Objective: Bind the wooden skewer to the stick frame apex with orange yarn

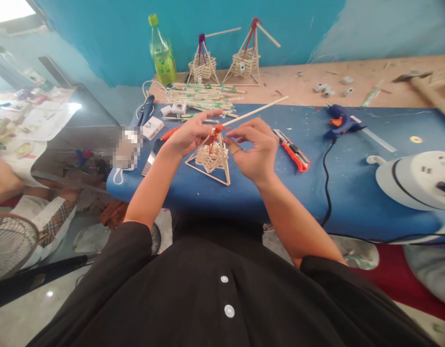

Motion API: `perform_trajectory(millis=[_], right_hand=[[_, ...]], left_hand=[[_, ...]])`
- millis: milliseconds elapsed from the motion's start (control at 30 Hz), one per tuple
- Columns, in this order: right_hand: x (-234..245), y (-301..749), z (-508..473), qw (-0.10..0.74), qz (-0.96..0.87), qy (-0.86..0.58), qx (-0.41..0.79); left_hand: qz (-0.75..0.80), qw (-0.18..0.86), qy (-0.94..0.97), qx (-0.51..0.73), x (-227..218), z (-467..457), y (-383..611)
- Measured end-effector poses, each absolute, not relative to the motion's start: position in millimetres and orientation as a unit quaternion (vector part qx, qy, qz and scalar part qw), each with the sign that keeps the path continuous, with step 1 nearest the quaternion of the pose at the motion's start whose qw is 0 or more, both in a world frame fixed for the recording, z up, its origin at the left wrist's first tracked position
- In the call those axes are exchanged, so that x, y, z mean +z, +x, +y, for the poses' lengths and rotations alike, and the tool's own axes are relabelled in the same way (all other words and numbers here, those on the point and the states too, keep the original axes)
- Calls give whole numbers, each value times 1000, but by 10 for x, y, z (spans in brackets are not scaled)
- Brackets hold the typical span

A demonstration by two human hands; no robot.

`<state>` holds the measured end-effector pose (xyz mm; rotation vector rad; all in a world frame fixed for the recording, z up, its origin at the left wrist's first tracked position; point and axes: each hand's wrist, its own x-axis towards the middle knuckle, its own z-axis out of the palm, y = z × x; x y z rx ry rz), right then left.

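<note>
A small stick model (210, 160) with a triangular base and a stacked square frame stands on the blue table (244, 193). A long wooden stick (256, 110) slants up from its top, bound there with orange thread (218, 129). My left hand (189, 132) pinches the thread at the top from the left, its fingers curled. From the right, my right hand (254, 148) closes its fingers on the same orange binding. Both hands sit above the model.
An orange utility knife (292, 155) lies right of my hands, a blue glue gun (340, 120) with a black cord further right. Two finished stick models (225, 60), a green bottle (162, 50) and loose sticks (204, 96) stand behind. A white power reel (417, 180) sits at right.
</note>
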<state>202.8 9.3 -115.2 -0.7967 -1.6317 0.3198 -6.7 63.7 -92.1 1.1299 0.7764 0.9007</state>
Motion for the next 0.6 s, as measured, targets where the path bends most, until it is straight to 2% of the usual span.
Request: perform_trajectory(millis=[133,367,533,600], right_hand=[[-1185,1974,146,597,-708,-329,185],[-1177,1930,205,631,-691,-285,208],[-1166,1930,236,612,-705,-286,217],[-1157,1936,241,594,-713,-299,223]], left_hand=[[337,697,518,365,-942,674,-60],[332,712,505,357,-899,663,-92],[343,690,544,330,-920,682,-78],[349,651,587,332,-947,694,-53]])
